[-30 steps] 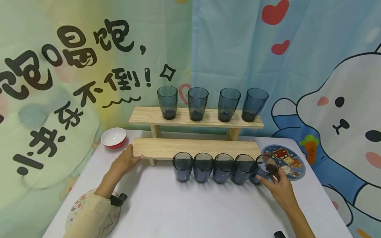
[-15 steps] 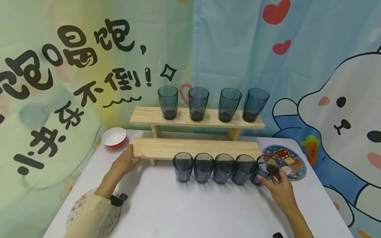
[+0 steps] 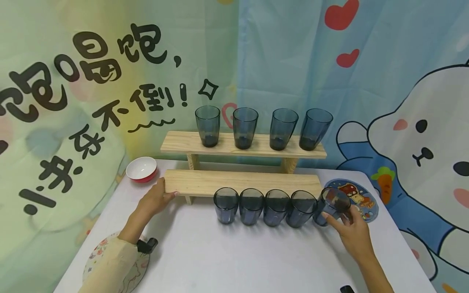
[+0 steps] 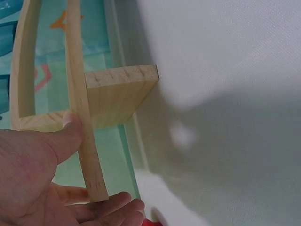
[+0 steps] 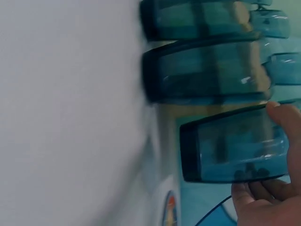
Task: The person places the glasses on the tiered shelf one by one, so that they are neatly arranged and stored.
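Note:
My right hand [image 3: 353, 234] holds a blue-tinted drinking glass [image 3: 332, 201] at the right end of the front row. In the right wrist view its thumb and fingers are on opposite sides of that glass [image 5: 235, 146], whose base is off the table. Several matching glasses [image 3: 251, 207] stand in a row on the table, just left of it. My left hand [image 3: 153, 199] grips the left end of the lower wooden shelf board [image 3: 194, 182]. The left wrist view has the thumb on the edge of this board [image 4: 77, 94], with the fingers around its end.
Behind is a raised wooden shelf [image 3: 176, 142] bearing several more glasses [image 3: 245, 126]. A red and white bowl [image 3: 141, 169] sits at the back left. A round blue patterned mat [image 3: 366, 205] lies at the right, a floral mat [image 3: 91, 260] under the left arm.
The rightmost glass has come up off the table and shifted right, away from its neighbour, with my right hand. My left hand remains on the board's end.

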The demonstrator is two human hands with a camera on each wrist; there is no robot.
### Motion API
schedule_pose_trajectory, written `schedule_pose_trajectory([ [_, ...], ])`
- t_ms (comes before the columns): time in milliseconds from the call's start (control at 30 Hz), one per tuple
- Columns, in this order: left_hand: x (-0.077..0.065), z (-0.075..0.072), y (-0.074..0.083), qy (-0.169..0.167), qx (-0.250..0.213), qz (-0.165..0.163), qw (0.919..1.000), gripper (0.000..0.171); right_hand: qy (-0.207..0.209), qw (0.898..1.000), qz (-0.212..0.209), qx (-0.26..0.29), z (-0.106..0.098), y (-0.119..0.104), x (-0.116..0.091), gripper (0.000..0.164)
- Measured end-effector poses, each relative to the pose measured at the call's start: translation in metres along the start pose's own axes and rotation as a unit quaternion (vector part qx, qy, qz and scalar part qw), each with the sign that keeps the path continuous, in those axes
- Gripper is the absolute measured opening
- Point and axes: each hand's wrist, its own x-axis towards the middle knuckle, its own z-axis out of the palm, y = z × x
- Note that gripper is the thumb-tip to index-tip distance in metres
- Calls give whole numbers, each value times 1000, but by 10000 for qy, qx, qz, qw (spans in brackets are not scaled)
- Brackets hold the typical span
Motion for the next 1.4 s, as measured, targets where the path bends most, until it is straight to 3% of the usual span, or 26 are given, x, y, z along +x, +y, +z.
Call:
schedule_pose_trajectory([
  [233, 1, 0, -3, 29, 52, 40, 10000, 81, 233, 9995, 120, -198, -11, -31, 0, 89],
  [500, 0, 0, -2, 10, 35, 27, 10000, 82, 525, 9984, -156, -170, -23, -67, 6, 82],
  [667, 1, 1, -3, 22, 9, 47, 10000, 82, 485, 9970, -537, -276, -23, -88, 11, 72],
  [867, 3, 2, -4, 25, 24, 38, 10000, 82, -16, 9956, -934, -113, -10, -110, 16, 63],
  [1067, 3, 3, -3, 30, -25, 38, 10000, 79, -600, 9911, -1142, 339, 15, -137, 18, 65],
  [1400, 4, 2, -5, 52, -49, 67, 10000, 77, -1481, 9700, -1501, 1209, 68, -184, 26, 62],
])
